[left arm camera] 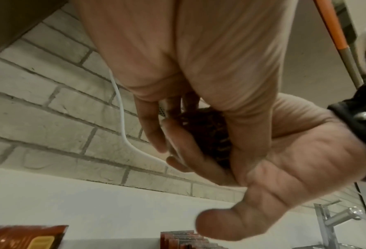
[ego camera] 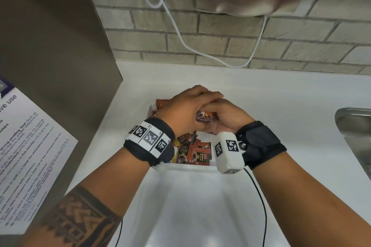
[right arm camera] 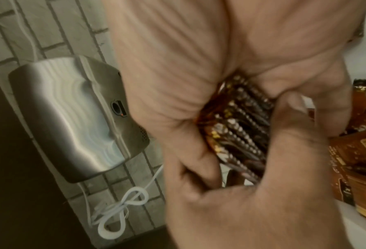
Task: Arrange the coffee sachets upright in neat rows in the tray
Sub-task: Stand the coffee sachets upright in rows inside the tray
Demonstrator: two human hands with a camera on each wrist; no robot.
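Note:
Both hands meet over the far end of the white tray [ego camera: 186, 167]. Between them is a stack of red-brown coffee sachets [ego camera: 206, 116], seen edge-on in the right wrist view [right arm camera: 237, 131] and as a dark bundle in the left wrist view [left arm camera: 207, 134]. My left hand [ego camera: 200, 96] curls over the stack from above and the left. My right hand [ego camera: 222, 114] grips it from the right, thumb on the near side. Several loose sachets [ego camera: 192, 152] lie flat and jumbled in the tray under my wrists. A few sachets stand on edge [left arm camera: 182, 239] below the hands.
The tray sits on a white counter [ego camera: 281, 106] against a brick wall. A steel sink [ego camera: 355, 126] with a tap [left arm camera: 335, 217] lies to the right. A grey appliance with a printed notice [ego camera: 30, 146] stands on the left. A hand dryer [right arm camera: 71, 114] and white cable [ego camera: 180, 32] hang above.

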